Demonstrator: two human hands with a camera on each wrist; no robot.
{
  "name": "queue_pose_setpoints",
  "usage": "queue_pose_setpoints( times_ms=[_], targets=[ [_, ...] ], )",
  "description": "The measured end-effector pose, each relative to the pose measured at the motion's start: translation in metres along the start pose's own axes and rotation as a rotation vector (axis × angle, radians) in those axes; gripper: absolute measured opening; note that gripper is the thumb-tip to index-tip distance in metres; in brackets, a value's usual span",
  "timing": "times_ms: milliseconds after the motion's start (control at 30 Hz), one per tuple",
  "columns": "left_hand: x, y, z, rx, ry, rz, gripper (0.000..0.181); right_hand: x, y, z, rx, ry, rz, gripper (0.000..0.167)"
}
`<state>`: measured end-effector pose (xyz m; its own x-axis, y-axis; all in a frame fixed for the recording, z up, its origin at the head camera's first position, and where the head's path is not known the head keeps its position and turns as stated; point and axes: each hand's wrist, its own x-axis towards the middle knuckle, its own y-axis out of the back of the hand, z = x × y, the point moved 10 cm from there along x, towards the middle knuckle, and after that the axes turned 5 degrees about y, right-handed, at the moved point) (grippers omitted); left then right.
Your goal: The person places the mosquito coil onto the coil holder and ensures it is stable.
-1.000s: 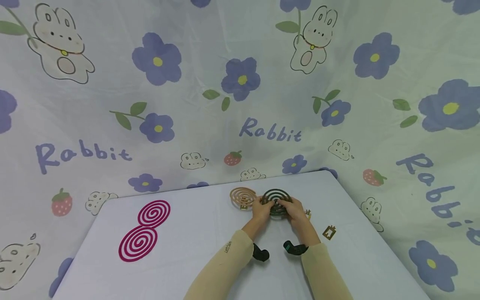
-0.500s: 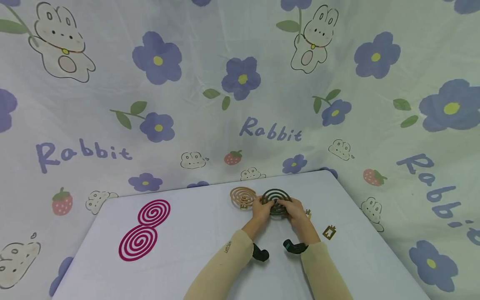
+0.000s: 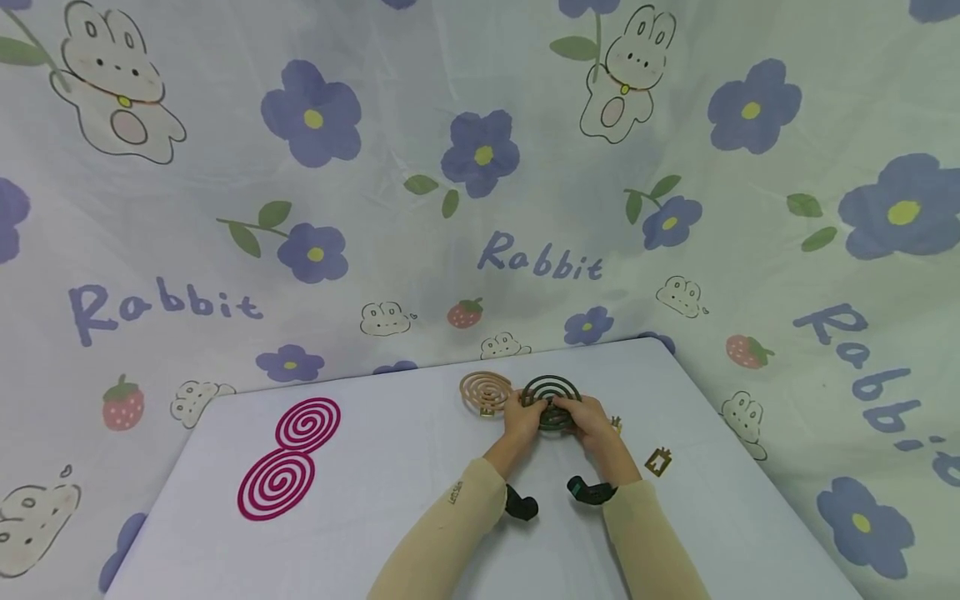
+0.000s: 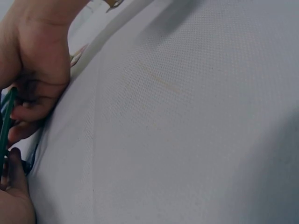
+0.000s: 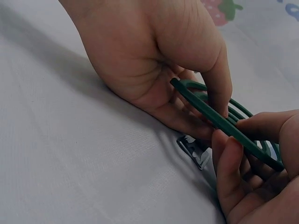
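A dark green mosquito coil is held between both hands above the far right part of the table. My left hand grips its left side, the thumb on the upper face. On the opposite side my right hand holds the coil, its thumb near the spiral's middle. Tilted and edge-on, the green coil shows in the right wrist view, with fingers of both hands beneath it. Only a thin strip of the coil appears in the left wrist view. A small metal coil stand lies below the hands.
Beside the left hand is a brown coil with a gold metal stand. Another metal stand is behind the right wrist, and one more stand lies farther right. Two magenta coils touch each other on the left.
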<state>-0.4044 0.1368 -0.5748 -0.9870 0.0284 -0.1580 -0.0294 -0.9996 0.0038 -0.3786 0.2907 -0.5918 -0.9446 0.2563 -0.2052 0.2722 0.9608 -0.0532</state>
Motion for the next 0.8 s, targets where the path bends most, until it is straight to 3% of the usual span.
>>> queue_pose_setpoints(
  times_ms=[567, 800],
  targets=[
    [0.0012, -0.0007, -0.0016, 0.012, 0.014, -0.023, 0.033, -0.0029, -0.0015, -0.0028, -0.065, 0.022, -0.004, 0.030],
    [0.0023, 0.0003, -0.0023, 0.018, 0.003, -0.001, 0.032, -0.0043, -0.0034, -0.0057, -0.099, 0.040, -0.021, 0.030]
  ],
)
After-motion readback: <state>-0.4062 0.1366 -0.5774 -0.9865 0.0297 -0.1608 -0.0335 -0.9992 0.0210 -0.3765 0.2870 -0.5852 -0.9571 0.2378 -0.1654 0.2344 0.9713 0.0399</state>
